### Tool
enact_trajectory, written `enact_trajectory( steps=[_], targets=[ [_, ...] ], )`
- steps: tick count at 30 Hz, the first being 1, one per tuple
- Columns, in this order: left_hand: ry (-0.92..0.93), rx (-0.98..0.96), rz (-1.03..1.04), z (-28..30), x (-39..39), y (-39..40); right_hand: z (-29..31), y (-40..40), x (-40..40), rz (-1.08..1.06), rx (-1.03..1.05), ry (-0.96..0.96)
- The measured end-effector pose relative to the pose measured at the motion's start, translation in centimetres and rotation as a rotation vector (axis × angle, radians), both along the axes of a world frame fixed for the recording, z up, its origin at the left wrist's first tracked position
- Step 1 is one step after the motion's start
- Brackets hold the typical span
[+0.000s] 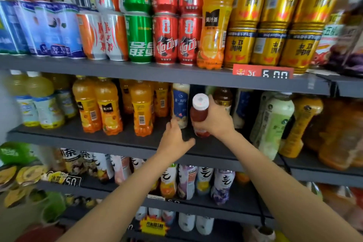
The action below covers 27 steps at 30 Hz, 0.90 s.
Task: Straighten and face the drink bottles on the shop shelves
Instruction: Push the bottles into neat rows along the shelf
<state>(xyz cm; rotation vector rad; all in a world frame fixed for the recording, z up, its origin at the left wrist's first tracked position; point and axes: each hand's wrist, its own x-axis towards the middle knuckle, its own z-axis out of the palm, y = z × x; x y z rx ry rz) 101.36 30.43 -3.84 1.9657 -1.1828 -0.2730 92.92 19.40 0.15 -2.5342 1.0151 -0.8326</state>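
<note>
Right hand (217,122) reaches forward, its grip curled round the red bottle (199,113), tilted over the middle shelf (125,139). At its nine o'clock, left hand (174,139) fingers touch the blue-label bottle (180,102); that grip's closure cannot be told.

A red bottle (199,114) with a white cap tilts a bit, held just over the middle shelf (110,139). Beside it, a blue-and-white bottle (180,104) stands up straight.

Light: bright, even, from above
Glare: highlights on gold cans (279,4)
Blur: soft edges and corners
Distortion: wide-angle, shelves (137,72) bow
</note>
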Motion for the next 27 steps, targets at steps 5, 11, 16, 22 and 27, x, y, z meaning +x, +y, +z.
enact_trajectory(
  steps=[5,11,16,22,27],
  targets=[
    [0.067,-0.018,-0.27,2.5,-3.8,-1.7,3.9,2.3,-7.3,0.123,0.204,-0.029],
    [0.048,-0.181,-0.534,8.6,-12.3,-3.0,11.2,2.5,-18.5,0.17,0.182,0.032],
    [0.001,-0.338,-0.633,15.6,-19.7,-6.8,16.7,0.3,-26.3,0.08,0.028,-0.154],
    [0.043,-0.482,-0.521,20.1,-27.1,-14.2,19.7,-5.1,-32.4,-0.069,-0.194,-0.277],
    [0.057,-0.49,-0.518,22.7,-32.7,-19.1,22.6,-9.5,-37.0,-0.179,-0.328,-0.187]
  ],
)
